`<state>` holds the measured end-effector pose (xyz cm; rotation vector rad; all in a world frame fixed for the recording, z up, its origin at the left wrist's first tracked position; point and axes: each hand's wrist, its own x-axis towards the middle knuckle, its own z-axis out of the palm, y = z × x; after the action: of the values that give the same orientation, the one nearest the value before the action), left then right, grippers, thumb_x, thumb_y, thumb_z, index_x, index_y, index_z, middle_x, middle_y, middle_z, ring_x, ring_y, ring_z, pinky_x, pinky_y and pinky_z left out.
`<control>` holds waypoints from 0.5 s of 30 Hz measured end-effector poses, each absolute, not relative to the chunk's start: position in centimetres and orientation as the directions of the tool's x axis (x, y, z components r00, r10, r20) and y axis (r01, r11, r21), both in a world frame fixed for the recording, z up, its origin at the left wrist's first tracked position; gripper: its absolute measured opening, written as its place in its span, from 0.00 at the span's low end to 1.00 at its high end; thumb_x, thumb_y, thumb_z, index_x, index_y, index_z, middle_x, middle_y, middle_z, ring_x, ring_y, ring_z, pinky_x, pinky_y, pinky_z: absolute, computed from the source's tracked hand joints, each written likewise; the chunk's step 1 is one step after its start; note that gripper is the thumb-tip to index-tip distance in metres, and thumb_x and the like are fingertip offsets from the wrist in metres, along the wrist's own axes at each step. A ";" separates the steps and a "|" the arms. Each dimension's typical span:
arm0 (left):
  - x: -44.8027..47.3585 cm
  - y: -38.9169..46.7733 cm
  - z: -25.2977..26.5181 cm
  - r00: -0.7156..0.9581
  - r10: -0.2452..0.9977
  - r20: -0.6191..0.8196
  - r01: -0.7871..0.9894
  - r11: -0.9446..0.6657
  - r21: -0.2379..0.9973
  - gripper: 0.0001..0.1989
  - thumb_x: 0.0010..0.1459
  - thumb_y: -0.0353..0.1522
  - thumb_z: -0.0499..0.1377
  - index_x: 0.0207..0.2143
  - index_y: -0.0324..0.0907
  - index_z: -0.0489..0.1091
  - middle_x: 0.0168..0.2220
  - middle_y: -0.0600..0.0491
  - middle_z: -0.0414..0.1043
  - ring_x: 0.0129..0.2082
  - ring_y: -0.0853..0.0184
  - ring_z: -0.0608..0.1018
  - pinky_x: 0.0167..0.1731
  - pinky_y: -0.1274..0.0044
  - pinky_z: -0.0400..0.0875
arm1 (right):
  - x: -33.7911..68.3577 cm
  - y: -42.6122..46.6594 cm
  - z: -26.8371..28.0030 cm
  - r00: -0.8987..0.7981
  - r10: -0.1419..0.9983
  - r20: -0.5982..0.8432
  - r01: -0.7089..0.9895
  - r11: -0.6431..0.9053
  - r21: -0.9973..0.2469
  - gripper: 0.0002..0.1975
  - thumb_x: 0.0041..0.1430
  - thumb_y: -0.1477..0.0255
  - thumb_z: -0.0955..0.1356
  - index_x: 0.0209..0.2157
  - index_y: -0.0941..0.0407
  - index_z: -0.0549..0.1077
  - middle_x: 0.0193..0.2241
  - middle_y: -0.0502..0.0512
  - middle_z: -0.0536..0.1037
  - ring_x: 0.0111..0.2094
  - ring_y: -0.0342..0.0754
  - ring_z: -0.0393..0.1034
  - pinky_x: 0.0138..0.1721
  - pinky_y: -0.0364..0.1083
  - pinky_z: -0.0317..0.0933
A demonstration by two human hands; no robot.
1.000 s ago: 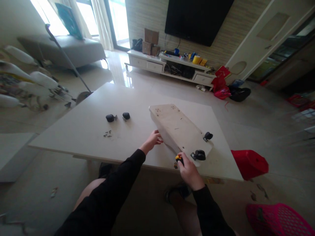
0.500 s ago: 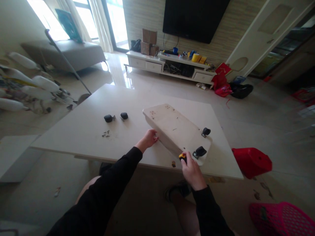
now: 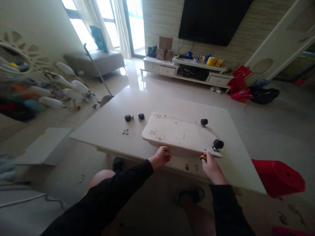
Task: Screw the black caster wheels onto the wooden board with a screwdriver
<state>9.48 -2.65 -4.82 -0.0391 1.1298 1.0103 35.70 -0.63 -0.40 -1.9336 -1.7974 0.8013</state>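
Note:
A pale board (image 3: 179,134) lies upside down on the white table (image 3: 108,127), with two black caster wheels (image 3: 218,144) (image 3: 204,122) fixed at its right end. My left hand (image 3: 160,158) grips the board's near edge. My right hand (image 3: 212,167) touches the board's near right corner and is closed around a small tool with a yellow and black handle (image 3: 203,157). Two loose black casters (image 3: 128,118) (image 3: 141,116) and several small screws (image 3: 125,131) lie on the table to the left of the board.
A red stool (image 3: 278,177) stands at the table's right. A white panel (image 3: 46,149) lies on the floor at left, beside a pile of white tubes (image 3: 71,87). A TV cabinet (image 3: 187,70) and a grey sofa (image 3: 98,60) stand further back.
The board has turned on the table, so its long side now faces me. Both hands moved with it, and the view shifted to the left.

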 end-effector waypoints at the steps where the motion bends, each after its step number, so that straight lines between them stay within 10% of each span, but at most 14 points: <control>1: 9.6 -3.2 -4.7 0.047 0.646 -0.762 -0.667 0.588 0.457 0.15 0.52 0.28 0.59 0.43 0.42 0.63 0.29 0.56 0.68 0.18 0.73 0.70 0.17 0.84 0.64 | 35.3 -0.7 -0.1 0.008 0.986 -0.164 0.762 -0.112 -0.637 0.08 0.54 0.68 0.65 0.37 0.51 0.66 0.41 0.61 0.78 0.46 0.58 0.76 0.56 0.59 0.67; 7: 8.2 -6.3 -3.2 0.093 0.696 -0.712 -0.487 0.655 0.577 0.15 0.52 0.26 0.60 0.44 0.40 0.68 0.32 0.55 0.74 0.18 0.69 0.76 0.18 0.79 0.70 | 30.7 -2.0 3.4 -0.158 0.959 -0.235 0.359 -0.166 -0.918 0.24 0.55 0.53 0.72 0.48 0.51 0.70 0.41 0.55 0.81 0.33 0.49 0.77 0.27 0.45 0.68; 15: -2.3 -7.0 0.2 0.107 0.838 -0.534 0.339 0.475 0.812 0.12 0.63 0.34 0.57 0.31 0.38 0.76 0.28 0.51 0.79 0.19 0.71 0.75 0.21 0.80 0.70 | 23.8 -0.8 6.5 -0.058 0.977 -0.207 -0.370 -0.214 -0.904 0.30 0.36 0.60 0.85 0.43 0.52 0.81 0.39 0.51 0.84 0.36 0.44 0.80 0.32 0.40 0.74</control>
<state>-2.30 -6.97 0.16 1.0870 1.4782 0.5028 23.80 -0.76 6.51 -1.0579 -0.8206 1.5346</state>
